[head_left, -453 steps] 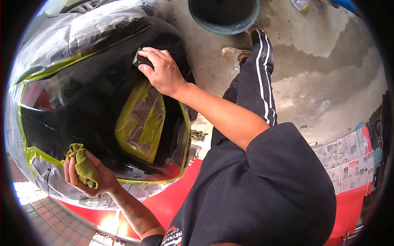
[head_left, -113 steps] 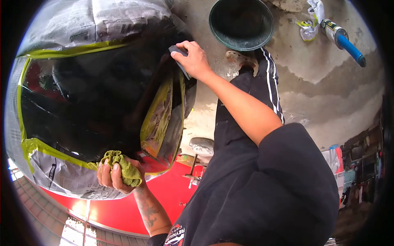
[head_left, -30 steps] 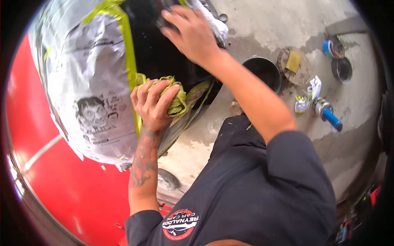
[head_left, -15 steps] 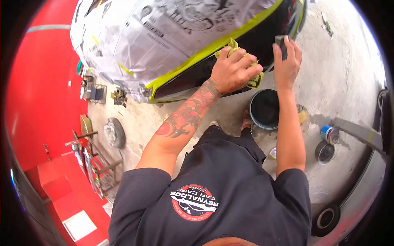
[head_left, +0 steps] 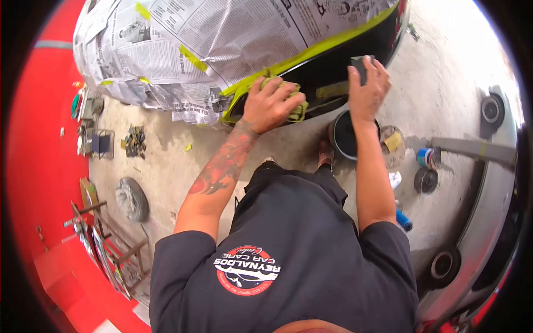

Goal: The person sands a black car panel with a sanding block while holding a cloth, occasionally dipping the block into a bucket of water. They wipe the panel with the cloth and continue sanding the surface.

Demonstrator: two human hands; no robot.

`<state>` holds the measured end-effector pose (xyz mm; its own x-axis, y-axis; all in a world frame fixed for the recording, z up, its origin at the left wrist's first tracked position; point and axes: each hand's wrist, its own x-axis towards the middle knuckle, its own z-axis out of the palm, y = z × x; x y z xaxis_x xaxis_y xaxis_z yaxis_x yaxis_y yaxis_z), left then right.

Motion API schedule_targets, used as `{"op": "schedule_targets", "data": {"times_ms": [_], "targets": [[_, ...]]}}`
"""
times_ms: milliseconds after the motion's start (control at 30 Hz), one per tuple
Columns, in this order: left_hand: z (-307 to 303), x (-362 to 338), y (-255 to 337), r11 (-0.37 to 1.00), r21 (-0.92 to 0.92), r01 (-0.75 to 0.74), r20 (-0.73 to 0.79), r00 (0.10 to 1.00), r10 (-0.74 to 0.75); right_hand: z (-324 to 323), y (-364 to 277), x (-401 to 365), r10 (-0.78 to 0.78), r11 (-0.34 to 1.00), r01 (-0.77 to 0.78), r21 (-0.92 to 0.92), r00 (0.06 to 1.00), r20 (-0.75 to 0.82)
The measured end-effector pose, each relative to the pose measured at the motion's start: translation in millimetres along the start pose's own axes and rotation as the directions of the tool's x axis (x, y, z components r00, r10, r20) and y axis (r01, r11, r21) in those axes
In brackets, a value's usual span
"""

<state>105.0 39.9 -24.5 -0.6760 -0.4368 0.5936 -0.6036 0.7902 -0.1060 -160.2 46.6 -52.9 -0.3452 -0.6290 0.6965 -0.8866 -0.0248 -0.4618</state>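
Note:
My left hand is closed around a crumpled yellow-green cloth, held against a car's dark body panel. Yellow-green masking tape runs along the panel's upper edge, below newspaper sheets covering the car. My right hand grips a dark grey sanding block between thumb and fingers. It is near the panel's right part, above a bucket of dark liquid on the floor. My right forearm partly hides that bucket.
Right of the bucket lie a yellow sponge, a blue-labelled can, a dark round tub and a blue bottle. Another car stands at the right. At left are a plastic-wrapped wheel and a metal-framed rack.
The view has shifted, showing more newspaper and floor items. My left hand with the cloth has moved left along the panel; my right hand with the block sits lower and further left.

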Motion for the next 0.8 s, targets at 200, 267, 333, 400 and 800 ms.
{"op": "schedule_targets", "data": {"times_ms": [200,267,333,400,800], "targets": [[-63,-36,-42,0.924,-0.375,0.076,0.144,0.989,-0.024,23,-130,-108,-0.007,0.999,0.003,0.035,0.994,0.112],[-73,-35,-51,0.799,-0.573,0.183,0.087,0.983,-0.163,20,-155,-127,-0.082,0.994,0.068,0.088,0.985,0.154],[-87,-26,-59,0.778,-0.596,0.197,0.052,0.977,-0.208,26,-152,-116,0.003,0.996,-0.005,0.091,1.0,0.017],[-107,-16,-59,0.686,-0.639,0.348,0.171,0.934,-0.314,28,-148,-103,0.208,0.974,-0.201,0.105,0.976,-0.06],[-81,4,-67,0.588,-0.708,0.392,0.213,0.912,-0.351,65,-208,-157,0.326,0.936,-0.3,0.183,0.936,-0.134]]}}
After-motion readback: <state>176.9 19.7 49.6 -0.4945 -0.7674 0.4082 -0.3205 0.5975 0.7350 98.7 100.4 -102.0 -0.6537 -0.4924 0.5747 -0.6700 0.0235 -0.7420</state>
